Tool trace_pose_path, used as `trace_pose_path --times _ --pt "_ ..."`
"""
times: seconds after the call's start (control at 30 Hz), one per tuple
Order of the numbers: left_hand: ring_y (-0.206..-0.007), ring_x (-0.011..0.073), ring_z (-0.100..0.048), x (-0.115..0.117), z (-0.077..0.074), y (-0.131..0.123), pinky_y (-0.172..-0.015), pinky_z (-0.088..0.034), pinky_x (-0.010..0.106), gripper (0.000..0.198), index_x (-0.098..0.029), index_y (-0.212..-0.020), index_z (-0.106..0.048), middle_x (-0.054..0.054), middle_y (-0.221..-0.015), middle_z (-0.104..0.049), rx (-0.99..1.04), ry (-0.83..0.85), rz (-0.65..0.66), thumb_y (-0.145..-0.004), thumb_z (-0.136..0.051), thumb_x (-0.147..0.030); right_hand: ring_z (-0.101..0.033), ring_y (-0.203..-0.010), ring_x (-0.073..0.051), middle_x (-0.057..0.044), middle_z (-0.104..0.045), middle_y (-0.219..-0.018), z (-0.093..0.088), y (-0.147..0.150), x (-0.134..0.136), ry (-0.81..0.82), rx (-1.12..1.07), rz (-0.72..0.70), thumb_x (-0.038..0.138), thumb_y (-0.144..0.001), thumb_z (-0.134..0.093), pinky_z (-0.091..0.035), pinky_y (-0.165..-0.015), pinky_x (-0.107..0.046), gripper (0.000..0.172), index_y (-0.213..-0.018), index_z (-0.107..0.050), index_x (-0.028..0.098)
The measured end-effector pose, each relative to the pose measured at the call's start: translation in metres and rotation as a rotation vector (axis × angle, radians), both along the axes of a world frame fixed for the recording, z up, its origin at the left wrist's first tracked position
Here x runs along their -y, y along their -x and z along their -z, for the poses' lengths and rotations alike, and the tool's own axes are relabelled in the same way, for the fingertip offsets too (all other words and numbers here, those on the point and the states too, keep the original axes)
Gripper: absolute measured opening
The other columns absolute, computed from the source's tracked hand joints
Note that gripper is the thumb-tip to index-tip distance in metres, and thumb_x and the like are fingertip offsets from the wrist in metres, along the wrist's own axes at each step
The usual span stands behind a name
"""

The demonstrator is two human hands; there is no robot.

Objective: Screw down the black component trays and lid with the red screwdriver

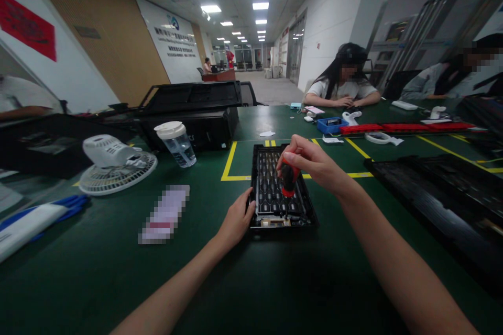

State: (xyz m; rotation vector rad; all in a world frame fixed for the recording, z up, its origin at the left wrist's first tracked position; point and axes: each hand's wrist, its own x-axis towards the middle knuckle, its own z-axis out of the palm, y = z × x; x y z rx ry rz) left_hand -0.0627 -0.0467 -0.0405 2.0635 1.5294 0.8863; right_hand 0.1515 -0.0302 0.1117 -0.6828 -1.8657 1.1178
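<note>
A red and black screwdriver (290, 179) stands upright over a shallow black tray-like casing (310, 201), its tip down near the casing's lower part. My right hand (308, 163) is closed around the top of its handle. The casing holds rows of dark, cell-like parts (269, 175) and a small tan board (275, 223) along the near end. On the casing's left side rests my left hand (238, 213), fingers curled over the edge and thumb against it. Whether the tip sits in a screw is too small to tell.
To the left are a lidded water cup (175, 142), a white fan (118, 163), a blurred flat item (165, 214) and blue-white gloves (43, 217). Large black casings (188, 115) stand behind. Another lies right (440, 204). A blue bin (330, 125) is farther off, near a seated person (341, 81).
</note>
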Motion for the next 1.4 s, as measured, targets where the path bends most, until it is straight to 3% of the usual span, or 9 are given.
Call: trace_pose_path --times 0.77,1.4 --pt "-0.120 0.0185 -0.044 0.0012 -0.0009 -0.0006 -0.103 -0.032 0.035 0.046 -0.015 -0.129 -0.038 0.009 -0.132 -0.046 -0.007 0.002 0.001 -0.089 -0.033 -0.036 -0.043 -0.057 -0.009 0.002 -0.046 -0.063 0.0000 -0.0009 -0.0007 -0.167 0.035 0.167 0.036 -0.078 -0.058 -0.032 -0.049 -0.022 0.026 -0.069 -0.043 0.017" --pt "-0.121 0.0189 -0.043 0.0009 -0.0020 -0.0011 -0.104 -0.031 0.036 0.046 -0.012 -0.129 -0.038 0.011 -0.132 -0.046 -0.021 0.009 0.002 -0.089 -0.033 -0.035 -0.037 -0.052 -0.006 0.003 -0.045 -0.065 0.0026 -0.0020 -0.0029 -0.298 0.150 0.300 0.037 -0.081 -0.055 -0.024 -0.047 -0.022 0.029 -0.067 -0.041 0.017"
